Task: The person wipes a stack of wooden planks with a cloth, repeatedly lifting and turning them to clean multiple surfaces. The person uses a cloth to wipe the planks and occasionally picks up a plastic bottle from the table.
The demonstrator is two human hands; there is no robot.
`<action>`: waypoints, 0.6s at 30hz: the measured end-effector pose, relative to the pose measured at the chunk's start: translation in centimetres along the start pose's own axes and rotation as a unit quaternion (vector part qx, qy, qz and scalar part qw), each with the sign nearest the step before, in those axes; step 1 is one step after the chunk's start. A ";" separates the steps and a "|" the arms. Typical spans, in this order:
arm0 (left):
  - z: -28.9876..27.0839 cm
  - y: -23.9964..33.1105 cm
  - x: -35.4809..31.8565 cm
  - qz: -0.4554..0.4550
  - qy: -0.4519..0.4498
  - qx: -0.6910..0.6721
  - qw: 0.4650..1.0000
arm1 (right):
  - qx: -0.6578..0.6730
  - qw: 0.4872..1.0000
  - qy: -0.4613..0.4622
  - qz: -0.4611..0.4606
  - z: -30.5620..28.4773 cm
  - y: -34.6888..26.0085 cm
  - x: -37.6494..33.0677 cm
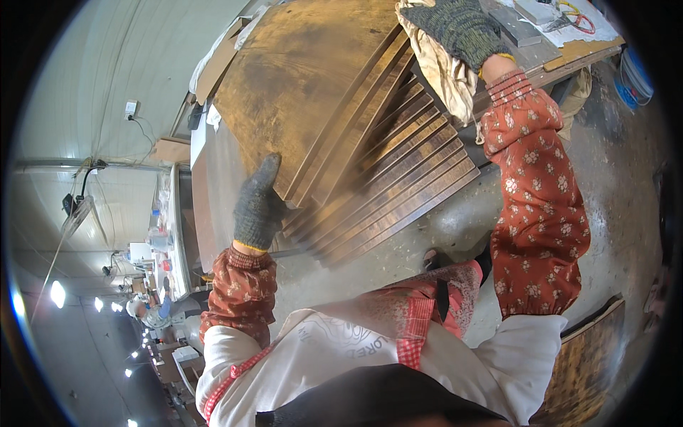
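Observation:
A stack of brown stained wooden panels (384,171) leans fanned out, with a large brown panel (299,78) in front. My left hand (257,206), in a dark knit glove, grips the lower edge of the front panel. My right hand (462,28), also gloved, presses a crumpled beige cloth (445,71) against the upper edges of the stacked panels. Both forearms wear red flowered sleeve covers.
A workbench (569,50) at the upper right carries a grey block, papers and a red cord. Dusty concrete floor (612,178) lies to the right. Another brown panel (590,363) rests at the lower right. A distant person (146,309) works at the left, near tables.

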State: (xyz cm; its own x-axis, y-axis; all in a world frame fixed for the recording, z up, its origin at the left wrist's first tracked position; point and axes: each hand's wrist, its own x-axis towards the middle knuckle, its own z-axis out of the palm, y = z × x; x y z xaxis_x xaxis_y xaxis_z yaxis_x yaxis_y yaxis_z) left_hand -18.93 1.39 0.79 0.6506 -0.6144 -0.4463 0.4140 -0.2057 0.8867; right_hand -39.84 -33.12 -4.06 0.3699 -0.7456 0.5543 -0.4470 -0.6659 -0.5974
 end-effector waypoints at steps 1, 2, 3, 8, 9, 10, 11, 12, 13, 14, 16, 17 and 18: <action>-0.5 -0.1 0.2 0.016 -0.043 -0.006 0.999 | -0.002 1.000 -0.002 0.001 -0.3 -0.5 -0.3; -1.0 -0.5 0.3 0.189 -0.038 0.202 0.960 | -0.004 1.000 -0.004 0.002 -0.6 -0.9 -0.6; -1.3 -0.7 0.3 0.360 -0.071 0.387 0.846 | -0.007 1.000 -0.007 0.003 -0.7 -1.3 -0.8; -1.3 -1.7 -0.9 0.188 -0.053 0.215 0.957 | 0.076 0.994 0.077 -0.012 -0.5 -1.6 -2.9; -1.1 -1.7 -1.4 0.134 -0.058 0.122 0.982 | 0.110 0.991 0.081 0.003 -0.3 -1.5 -3.4; -0.7 -1.8 -2.1 0.089 -0.077 0.023 0.993 | 0.145 0.986 0.083 0.019 -0.1 -1.4 -3.9; -0.4 -1.9 -2.6 0.073 -0.059 0.035 0.995 | 0.180 0.979 0.086 0.035 -0.1 -1.3 -4.5; -0.2 -1.9 -3.1 0.069 -0.056 0.040 0.995 | 0.335 0.936 0.109 0.023 0.0 -1.4 -4.9; 0.0 -2.0 -3.5 0.067 -0.085 0.037 0.993 | 0.427 0.897 0.106 0.044 0.1 -1.5 -5.5; 0.1 -2.1 -3.6 0.064 -0.067 0.059 0.994 | 0.516 0.848 0.102 0.063 0.1 -1.7 -6.2; 0.2 -2.3 -3.6 0.045 -0.027 0.071 0.996 | 0.302 0.927 0.220 0.033 0.2 -2.5 -7.7; 0.1 -2.3 -3.5 0.042 -0.020 0.071 0.996 | 0.357 0.894 0.263 0.062 0.6 -3.4 -9.1; 0.1 -2.3 -3.3 0.042 -0.043 0.046 0.997 | 0.416 0.860 0.258 0.143 1.1 -4.5 -10.3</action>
State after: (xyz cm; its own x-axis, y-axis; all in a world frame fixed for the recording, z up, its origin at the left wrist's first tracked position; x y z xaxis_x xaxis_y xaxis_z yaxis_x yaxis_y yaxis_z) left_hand -22.11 3.80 0.20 0.6224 -0.6939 -0.3620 0.2973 -0.2183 0.9295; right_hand -40.73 -22.48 -7.74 -0.1651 -0.9141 0.3703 0.3578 -0.4054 -0.8412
